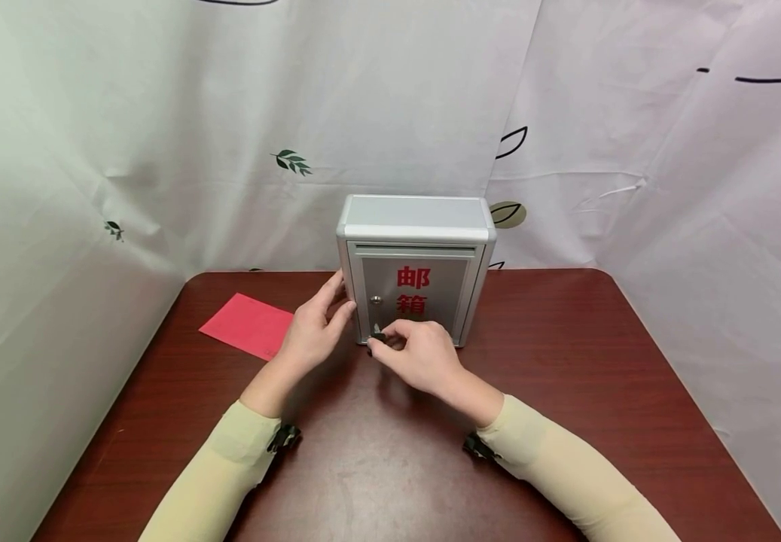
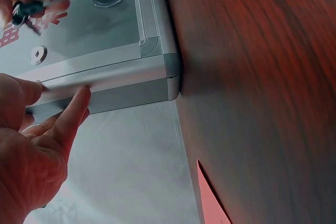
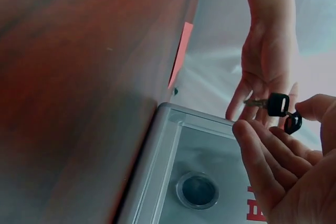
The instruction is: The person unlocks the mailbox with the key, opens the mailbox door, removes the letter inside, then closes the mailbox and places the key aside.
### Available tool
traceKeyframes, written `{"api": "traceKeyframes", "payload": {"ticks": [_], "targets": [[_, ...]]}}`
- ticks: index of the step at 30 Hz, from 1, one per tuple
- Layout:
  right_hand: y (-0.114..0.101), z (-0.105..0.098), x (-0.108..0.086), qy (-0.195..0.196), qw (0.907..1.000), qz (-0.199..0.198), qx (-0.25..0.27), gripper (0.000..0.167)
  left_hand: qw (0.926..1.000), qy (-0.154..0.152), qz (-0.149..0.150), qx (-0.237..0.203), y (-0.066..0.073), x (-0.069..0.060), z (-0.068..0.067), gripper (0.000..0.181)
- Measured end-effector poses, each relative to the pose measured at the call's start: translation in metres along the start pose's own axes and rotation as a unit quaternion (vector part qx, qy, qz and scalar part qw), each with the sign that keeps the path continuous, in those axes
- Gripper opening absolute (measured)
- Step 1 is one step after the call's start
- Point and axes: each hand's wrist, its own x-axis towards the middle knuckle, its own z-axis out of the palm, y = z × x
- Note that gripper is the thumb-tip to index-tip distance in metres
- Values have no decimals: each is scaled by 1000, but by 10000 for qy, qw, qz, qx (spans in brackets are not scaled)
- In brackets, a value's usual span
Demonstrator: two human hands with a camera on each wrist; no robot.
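A silver-grey metal mailbox with red characters stands upright at the back of the table, a slot near its top. My left hand touches its left side, fingers fairly straight and thumb near the front edge. Before the front panel, my right hand pinches a small bunch of keys with black heads. One metal key blade sticks out toward my left hand in the right wrist view. The round lock sits on the panel's left part, apart from the keys. A round clear window shows low on the panel.
A red envelope lies flat on the brown wooden table, left of the mailbox and partly behind my left hand. White patterned cloth hangs close behind the table and along both sides.
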Motion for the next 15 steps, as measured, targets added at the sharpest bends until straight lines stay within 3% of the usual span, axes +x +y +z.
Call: {"api": "traceKeyframes", "payload": {"ticks": [4, 15], "targets": [[1, -4, -7, -382, 9992, 81, 15, 18, 10000, -2, -10, -22, 1, 0, -1, 69], [8, -7, -20, -1398, 9883, 262, -554, 17, 9999, -48, -125, 65, 1, 0, -1, 68]]}}
